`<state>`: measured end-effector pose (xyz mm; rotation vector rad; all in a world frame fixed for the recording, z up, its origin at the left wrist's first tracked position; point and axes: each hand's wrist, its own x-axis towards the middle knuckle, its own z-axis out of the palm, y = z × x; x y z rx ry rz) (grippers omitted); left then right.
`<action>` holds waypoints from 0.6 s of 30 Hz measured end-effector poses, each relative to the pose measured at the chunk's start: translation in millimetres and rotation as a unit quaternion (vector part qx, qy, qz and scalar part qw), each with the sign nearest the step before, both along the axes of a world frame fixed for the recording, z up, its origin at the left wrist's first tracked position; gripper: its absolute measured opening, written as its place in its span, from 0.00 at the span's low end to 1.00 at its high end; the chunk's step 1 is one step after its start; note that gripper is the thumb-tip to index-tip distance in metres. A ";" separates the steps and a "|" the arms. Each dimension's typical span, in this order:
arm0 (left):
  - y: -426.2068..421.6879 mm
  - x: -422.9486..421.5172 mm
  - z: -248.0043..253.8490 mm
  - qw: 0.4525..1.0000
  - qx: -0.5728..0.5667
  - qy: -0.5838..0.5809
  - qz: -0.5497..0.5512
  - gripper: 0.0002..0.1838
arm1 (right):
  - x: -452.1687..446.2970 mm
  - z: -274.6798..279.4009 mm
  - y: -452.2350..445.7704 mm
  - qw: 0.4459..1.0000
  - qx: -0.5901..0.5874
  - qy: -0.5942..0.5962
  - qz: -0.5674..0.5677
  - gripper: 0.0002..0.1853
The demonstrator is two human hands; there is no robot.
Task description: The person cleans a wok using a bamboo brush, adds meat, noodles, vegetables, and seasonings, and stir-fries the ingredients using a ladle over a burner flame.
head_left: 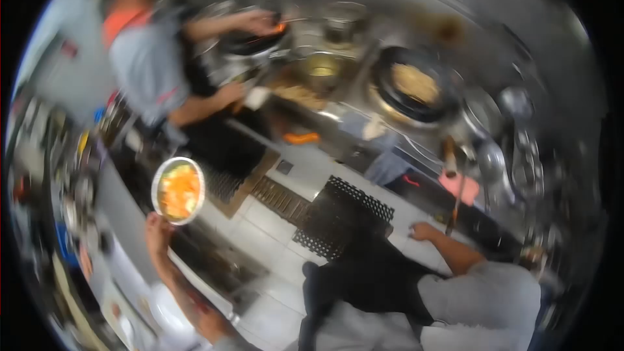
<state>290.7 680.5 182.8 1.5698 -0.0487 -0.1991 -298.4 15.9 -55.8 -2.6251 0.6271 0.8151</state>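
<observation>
A white bowl filled with chopped orange and yellow-green food is held out at the left. My left hand grips its near rim from below, with the arm stretched out. On the other side, my right hand hangs low beside my black apron, above the floor and close to the stove's front edge. Blur smears its fingers, and I see no object in it. A long-handled tool lies near that hand, apart from it.
A black wok with light brown food sits on the stove. Ladles and other utensils stand at the right. A co-worker works at the far left burner. Black perforated mats lie on the tiled floor.
</observation>
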 end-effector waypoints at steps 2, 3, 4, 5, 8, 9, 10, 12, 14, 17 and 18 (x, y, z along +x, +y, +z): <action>-133.3 -16.6 10.5 0.990 -0.030 0.078 -0.111 0.08 | 34.0 -0.3 -11.7 0.999 -0.007 -0.028 -0.044 0.31; -211.1 -23.3 5.6 0.985 -0.032 0.112 -0.129 0.10 | 49.8 0.8 -28.0 0.991 0.042 -0.033 -0.123 0.32; -278.3 -28.4 -2.2 0.973 -0.031 0.141 -0.182 0.12 | 70.0 23.4 -36.7 0.979 0.025 -0.065 -0.191 0.32; -352.0 -35.0 -4.7 0.960 -0.053 0.167 -0.217 0.10 | 74.9 15.2 -51.8 0.974 0.043 -0.074 -0.212 0.32; -555.1 -61.4 11.9 0.891 -0.122 0.252 -0.359 0.09 | 93.1 -13.7 -118.6 0.907 -0.021 -0.164 -0.388 0.28; -613.9 -67.3 17.5 0.896 -0.100 0.251 -0.354 0.06 | 95.0 -16.6 -133.8 0.860 0.027 -0.174 -0.479 0.26; -671.4 -72.9 30.9 0.883 -0.093 0.258 -0.381 0.03 | 94.5 -22.7 -150.9 0.805 0.072 -0.178 -0.561 0.25; -778.3 -68.0 38.9 0.888 -0.040 0.193 -0.416 0.01 | 91.1 -137.4 -159.4 0.773 0.099 -0.184 -0.598 0.25; -877.3 -60.1 42.4 0.903 0.040 0.101 -0.416 0.05 | 84.8 -348.7 -148.8 0.726 0.074 -0.385 -0.565 0.27; -987.3 -35.8 43.3 0.875 0.200 -0.124 -0.424 0.10 | 90.2 -208.7 -153.0 0.735 0.207 -0.225 -0.605 0.26; -1016.0 -40.3 52.7 0.863 0.236 -0.193 -0.403 0.12 | 92.9 -197.6 -150.1 0.737 0.188 -0.214 -0.613 0.26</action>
